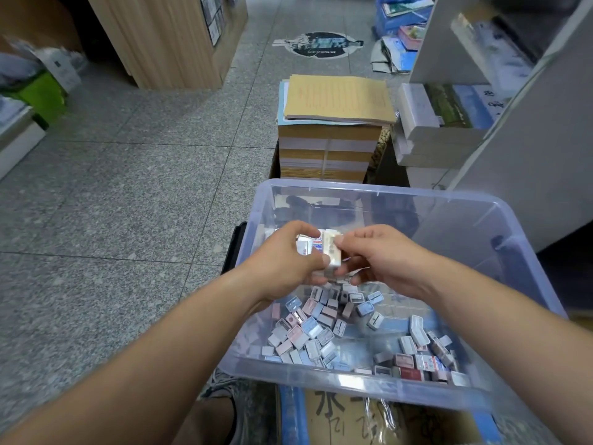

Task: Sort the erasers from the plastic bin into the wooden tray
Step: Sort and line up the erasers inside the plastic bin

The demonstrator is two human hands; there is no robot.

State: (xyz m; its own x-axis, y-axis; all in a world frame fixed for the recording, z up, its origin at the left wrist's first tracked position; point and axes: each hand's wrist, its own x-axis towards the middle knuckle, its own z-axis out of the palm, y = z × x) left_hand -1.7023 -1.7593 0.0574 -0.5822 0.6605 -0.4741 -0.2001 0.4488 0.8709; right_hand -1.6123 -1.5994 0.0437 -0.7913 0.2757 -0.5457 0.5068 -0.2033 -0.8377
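A clear plastic bin (500, 220) stands in front of me with several small erasers (308, 329) heaped on its floor, pink, blue and white ones. Above the bin, my left hand (285, 261) grips a stack of white erasers (316, 244) in printed sleeves. My right hand (382, 255) pinches a white eraser (332, 252) between thumb and fingers and holds it against that stack. A second cluster of erasers (423, 358) lies at the bin's near right. No wooden tray is in view.
A pile of yellow paper pads (333, 123) stands on the floor just beyond the bin. White shelving (526, 149) with boxes rises at the right. A wooden cabinet (167, 40) is at the far left. Grey tiled floor (122, 194) spreads to the left.
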